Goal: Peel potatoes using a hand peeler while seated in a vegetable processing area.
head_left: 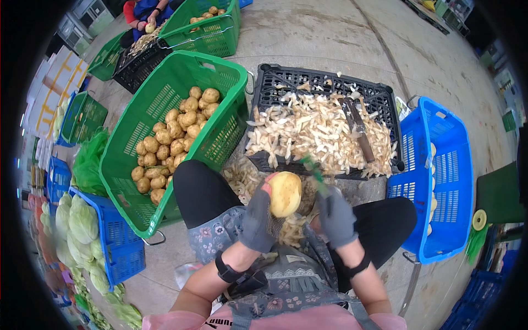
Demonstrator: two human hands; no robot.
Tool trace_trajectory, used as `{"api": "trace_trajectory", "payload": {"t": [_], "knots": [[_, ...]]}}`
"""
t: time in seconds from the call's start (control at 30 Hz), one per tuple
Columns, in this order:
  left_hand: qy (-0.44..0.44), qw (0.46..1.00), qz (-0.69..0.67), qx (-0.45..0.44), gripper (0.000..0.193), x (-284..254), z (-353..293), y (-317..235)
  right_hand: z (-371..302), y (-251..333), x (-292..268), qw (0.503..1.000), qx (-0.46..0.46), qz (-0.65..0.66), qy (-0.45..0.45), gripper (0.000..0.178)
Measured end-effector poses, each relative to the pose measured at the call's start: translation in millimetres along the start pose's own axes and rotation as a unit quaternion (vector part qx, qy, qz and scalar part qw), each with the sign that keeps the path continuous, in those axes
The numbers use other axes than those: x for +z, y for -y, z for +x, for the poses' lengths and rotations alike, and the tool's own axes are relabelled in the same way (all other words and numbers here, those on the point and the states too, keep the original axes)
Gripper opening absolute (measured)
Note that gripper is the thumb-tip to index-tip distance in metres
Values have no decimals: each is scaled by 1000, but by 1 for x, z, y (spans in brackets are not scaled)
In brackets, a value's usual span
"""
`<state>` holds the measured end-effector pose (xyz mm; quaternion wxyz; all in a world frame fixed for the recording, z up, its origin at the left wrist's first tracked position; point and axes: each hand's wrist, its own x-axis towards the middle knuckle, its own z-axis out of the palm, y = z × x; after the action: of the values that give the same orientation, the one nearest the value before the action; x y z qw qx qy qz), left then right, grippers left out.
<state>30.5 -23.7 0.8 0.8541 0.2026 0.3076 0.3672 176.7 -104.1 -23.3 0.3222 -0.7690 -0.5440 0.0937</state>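
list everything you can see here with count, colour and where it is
half-peeled potato: one, pale yellow, held in the left hand
peeler: one, green handle, in the right hand, blurred
unpeeled potatoes: many, tan, in the big green basket at the left
potato peels: a heap, cream, on the black crate ahead
knife: one, dark, lying on the peels
blue basket: one, at the right, a few peeled potatoes just visible inside
cabbages: several, light green, lower left by a blue crate
second green basket: one, top centre, holding potatoes
another person: one, top left, holding a potato
left hand: grey glove, black wristband
right hand: grey glove, black wristband
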Motion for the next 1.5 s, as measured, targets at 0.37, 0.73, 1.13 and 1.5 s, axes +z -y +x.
{"api": "trace_trajectory", "payload": {"t": [0.37,0.73,1.13,1.5], "knots": [[22,987,158,2,46,0,-4,-4,-9,9,-35,998,-52,-6,47,21],[18,937,330,109,39,4,-7,-3,-20,26,-40,990,-52,1,129,22],[40,912,383,142,46,7,-14,-8,0,6,-35,994,80,-11,78,15],[104,899,386,181,76,-14,-15,-5,-15,39,-49,995,-44,65,63,16]]}}
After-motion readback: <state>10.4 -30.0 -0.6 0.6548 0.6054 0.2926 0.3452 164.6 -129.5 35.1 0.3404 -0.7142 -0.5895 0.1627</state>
